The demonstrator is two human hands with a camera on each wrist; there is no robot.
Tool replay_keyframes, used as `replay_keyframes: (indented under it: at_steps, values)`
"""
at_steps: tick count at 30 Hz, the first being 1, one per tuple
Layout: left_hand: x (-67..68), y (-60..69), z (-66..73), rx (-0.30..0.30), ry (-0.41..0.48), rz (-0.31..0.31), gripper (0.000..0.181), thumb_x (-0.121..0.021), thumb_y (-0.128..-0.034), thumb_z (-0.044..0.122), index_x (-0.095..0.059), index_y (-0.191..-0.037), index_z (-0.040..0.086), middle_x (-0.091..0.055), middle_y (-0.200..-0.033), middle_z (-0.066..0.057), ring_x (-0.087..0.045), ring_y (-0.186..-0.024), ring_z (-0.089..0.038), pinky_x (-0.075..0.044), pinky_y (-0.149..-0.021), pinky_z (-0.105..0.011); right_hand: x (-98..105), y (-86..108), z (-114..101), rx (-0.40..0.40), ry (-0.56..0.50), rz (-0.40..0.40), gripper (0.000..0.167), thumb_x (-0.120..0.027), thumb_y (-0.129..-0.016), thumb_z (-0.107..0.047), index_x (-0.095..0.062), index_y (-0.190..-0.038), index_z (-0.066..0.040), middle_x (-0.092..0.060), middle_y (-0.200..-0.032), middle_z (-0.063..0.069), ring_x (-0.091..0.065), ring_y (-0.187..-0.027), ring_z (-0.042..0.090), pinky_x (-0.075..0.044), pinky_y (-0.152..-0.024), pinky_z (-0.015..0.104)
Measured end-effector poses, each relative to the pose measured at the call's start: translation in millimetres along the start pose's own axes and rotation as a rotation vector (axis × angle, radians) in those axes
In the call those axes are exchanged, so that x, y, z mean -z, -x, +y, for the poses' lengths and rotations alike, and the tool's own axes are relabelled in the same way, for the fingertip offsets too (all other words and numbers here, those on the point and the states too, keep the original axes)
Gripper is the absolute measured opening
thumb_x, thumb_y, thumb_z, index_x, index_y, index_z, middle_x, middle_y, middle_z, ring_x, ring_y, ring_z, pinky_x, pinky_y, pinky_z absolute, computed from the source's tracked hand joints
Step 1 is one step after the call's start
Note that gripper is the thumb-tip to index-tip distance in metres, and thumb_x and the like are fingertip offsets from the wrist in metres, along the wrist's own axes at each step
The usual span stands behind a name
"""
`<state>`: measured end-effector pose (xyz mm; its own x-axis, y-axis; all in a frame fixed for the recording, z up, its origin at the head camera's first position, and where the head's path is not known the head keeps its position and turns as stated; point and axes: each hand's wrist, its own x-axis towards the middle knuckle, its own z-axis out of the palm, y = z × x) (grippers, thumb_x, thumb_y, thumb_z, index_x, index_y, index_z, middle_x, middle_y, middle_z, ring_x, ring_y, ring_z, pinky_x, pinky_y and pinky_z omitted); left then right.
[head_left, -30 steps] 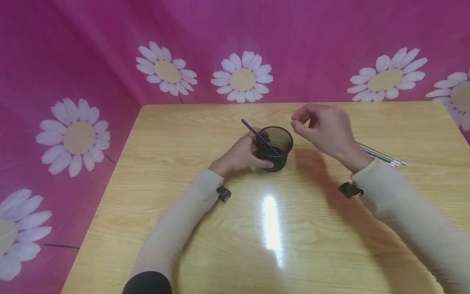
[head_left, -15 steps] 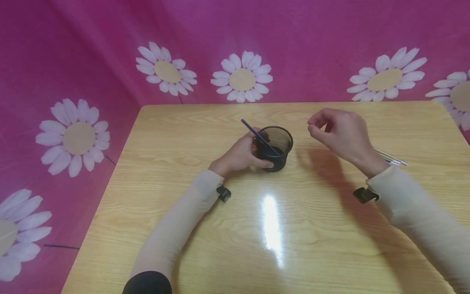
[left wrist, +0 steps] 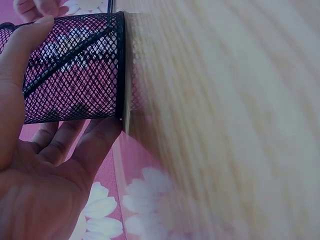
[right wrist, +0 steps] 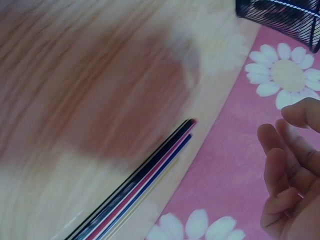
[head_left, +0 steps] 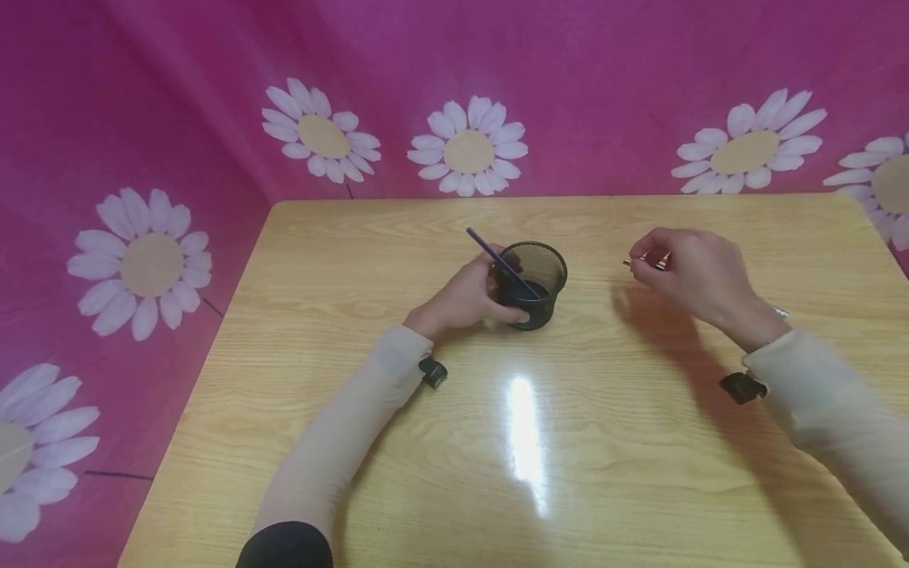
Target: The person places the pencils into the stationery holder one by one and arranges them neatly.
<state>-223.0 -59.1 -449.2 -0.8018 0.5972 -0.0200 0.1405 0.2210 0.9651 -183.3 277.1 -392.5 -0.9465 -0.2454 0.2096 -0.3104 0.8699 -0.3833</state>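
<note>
My left hand (head_left: 458,298) grips a black mesh pencil cup (head_left: 537,317), thumb on the near side. The cup stands upright on the table; through its mesh a slanting pencil (left wrist: 65,60) shows in the left wrist view. That dark pencil (head_left: 484,244) leans out over the rim toward the left. My right hand (head_left: 699,276) hovers above several pencils (right wrist: 145,172) lying side by side, fingers loosely bent and holding nothing. In the right wrist view a gap separates the hand from the pencils. From the head, the hand hides most of them.
A light wood-grain table (head_left: 426,457) bears everything, with a bright reflection near its middle. Pink cloth (head_left: 596,95) printed with white daisies hangs behind the back edge and along the left side.
My right hand has moved right and slightly nearer, away from the cup and over the lying pencils. The left hand, cup and leaning pencil have stayed in place.
</note>
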Motion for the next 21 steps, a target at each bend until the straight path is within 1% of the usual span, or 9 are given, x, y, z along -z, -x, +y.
replay_keyframes:
  at_steps: [4,8,12,17,21]
  values:
    - [-0.1,-0.2,0.2,-0.001,-0.015,0.004,0.084,-0.096,-0.0782,-0.006,-0.047,-0.146,-0.007,-0.058,-0.148,-0.024,-0.065,-0.129,-0.032,-0.052,-0.110,-0.031,2,5.5,13,-0.031,0.023,-0.051,0.014,-0.076,-0.098,-0.020,-0.078,-0.108,-0.009,-0.077,-0.089,0.005,-0.059,-0.069,0.020,-0.041,-0.060,0.041]
    - [-0.4,-0.2,0.5,-0.003,-0.015,0.007,0.085,-0.096,-0.0774,-0.006,-0.047,-0.147,-0.007,-0.059,-0.147,-0.024,-0.066,-0.129,-0.032,-0.052,-0.109,-0.031,3,10.9,22,-0.045,0.058,-0.081,0.015,-0.077,-0.098,-0.020,-0.076,-0.106,-0.008,-0.076,-0.088,0.006,-0.063,-0.073,0.024,-0.043,-0.059,0.042]
    - [-0.9,-0.5,0.8,-0.006,-0.006,0.007,0.085,-0.096,-0.0771,-0.007,-0.047,-0.147,-0.008,-0.059,-0.146,-0.024,-0.066,-0.129,-0.032,-0.052,-0.110,-0.031,2,15.7,29,-0.051,0.093,-0.087,0.014,-0.079,-0.096,-0.021,-0.076,-0.103,-0.009,-0.075,-0.088,0.005,-0.067,-0.077,0.027,-0.047,-0.059,0.046]
    - [-1.2,0.1,0.2,-0.003,-0.003,0.001,0.085,-0.096,-0.0780,-0.006,-0.047,-0.147,-0.006,-0.059,-0.146,-0.022,-0.066,-0.129,-0.030,-0.052,-0.110,-0.033,1,19.7,40,-0.059,0.127,-0.126,0.018,-0.079,-0.096,-0.021,-0.076,-0.105,-0.005,-0.075,-0.088,0.008,-0.068,-0.079,0.032,-0.047,-0.058,0.051]
    - [-0.8,1.2,0.3,0.004,-0.010,0.006,0.085,-0.096,-0.0781,-0.004,-0.047,-0.148,-0.004,-0.059,-0.146,-0.018,-0.067,-0.124,-0.028,-0.052,-0.109,-0.034,0,21.6,48,-0.064,0.157,-0.155,0.018,-0.077,-0.095,-0.019,-0.076,-0.105,-0.003,-0.073,-0.087,0.009,-0.067,-0.079,0.032,-0.048,-0.059,0.054]
